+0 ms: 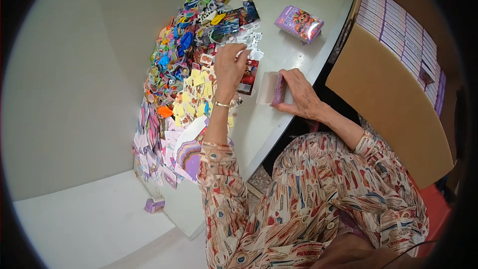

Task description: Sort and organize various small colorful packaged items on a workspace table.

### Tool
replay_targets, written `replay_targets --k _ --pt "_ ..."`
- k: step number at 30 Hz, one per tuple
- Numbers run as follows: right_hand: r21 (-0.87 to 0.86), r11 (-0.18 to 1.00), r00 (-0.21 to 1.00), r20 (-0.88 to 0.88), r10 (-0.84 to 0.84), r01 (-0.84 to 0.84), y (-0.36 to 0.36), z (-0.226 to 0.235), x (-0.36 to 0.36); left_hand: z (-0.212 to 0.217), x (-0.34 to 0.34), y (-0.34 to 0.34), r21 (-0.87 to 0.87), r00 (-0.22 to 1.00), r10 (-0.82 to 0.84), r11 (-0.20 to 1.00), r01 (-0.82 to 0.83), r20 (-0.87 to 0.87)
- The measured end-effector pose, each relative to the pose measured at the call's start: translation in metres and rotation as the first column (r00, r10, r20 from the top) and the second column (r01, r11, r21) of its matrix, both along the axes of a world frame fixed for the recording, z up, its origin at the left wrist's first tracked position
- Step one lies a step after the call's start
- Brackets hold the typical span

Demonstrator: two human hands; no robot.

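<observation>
My right hand (302, 95) grips a small purple box (279, 91), its pale open side facing left, just above the table's near edge. Over the edge of the pile, my left hand (230, 67) has its fingers curled together; whatever they pinch is hidden. Beside its fingertips lie silvery packets (252, 40), and a dark red packet (248, 80) is partly under the hand. Left of the wrist spread pale yellow cards (191, 94). A bracelet circles my left wrist.
Colourful small toys (169, 60) are heaped along the wall side of the white table (259, 129). Purple boxes in a shiny wrapped pack (299, 24) stand at the far right. A brown carton (393, 89) holds rows of boxes. Purple printed cards (188, 157) lie at the left.
</observation>
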State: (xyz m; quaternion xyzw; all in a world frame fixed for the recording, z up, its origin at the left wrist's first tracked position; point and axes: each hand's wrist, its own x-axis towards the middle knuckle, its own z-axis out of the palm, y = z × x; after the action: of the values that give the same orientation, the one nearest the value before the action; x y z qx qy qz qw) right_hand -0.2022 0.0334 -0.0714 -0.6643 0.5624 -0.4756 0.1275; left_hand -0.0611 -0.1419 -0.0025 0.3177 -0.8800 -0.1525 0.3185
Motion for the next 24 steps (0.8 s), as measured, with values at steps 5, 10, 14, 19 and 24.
replay_targets --k 5,10,14,19,24 --pt "0.011 1.0 1.0 0.007 0.003 -0.003 0.0 -0.002 -0.001 -0.025 -0.016 -0.017 -0.392 0.832 0.289 0.915 -0.095 0.473" --pt "-0.027 1.0 1.0 -0.013 -0.002 0.002 -0.001 -0.003 0.0 -0.039 -0.004 -0.029 -0.349 0.915 0.271 0.924 -0.159 0.3" --pt "-0.018 1.0 1.0 -0.012 -0.001 0.0 -0.002 -0.004 0.002 -0.025 0.015 -0.037 0.016 0.978 0.192 0.981 -0.191 -0.08" --pt "0.03 0.999 1.0 0.003 -0.018 0.018 0.0 -0.005 0.001 -0.008 0.03 -0.024 0.702 0.94 0.299 0.705 -0.103 -0.163" --pt "0.013 1.0 1.0 -0.025 -0.012 0.012 -0.003 -0.005 0.001 -0.003 0.041 -0.025 0.726 0.899 0.358 0.684 -0.069 -0.252"
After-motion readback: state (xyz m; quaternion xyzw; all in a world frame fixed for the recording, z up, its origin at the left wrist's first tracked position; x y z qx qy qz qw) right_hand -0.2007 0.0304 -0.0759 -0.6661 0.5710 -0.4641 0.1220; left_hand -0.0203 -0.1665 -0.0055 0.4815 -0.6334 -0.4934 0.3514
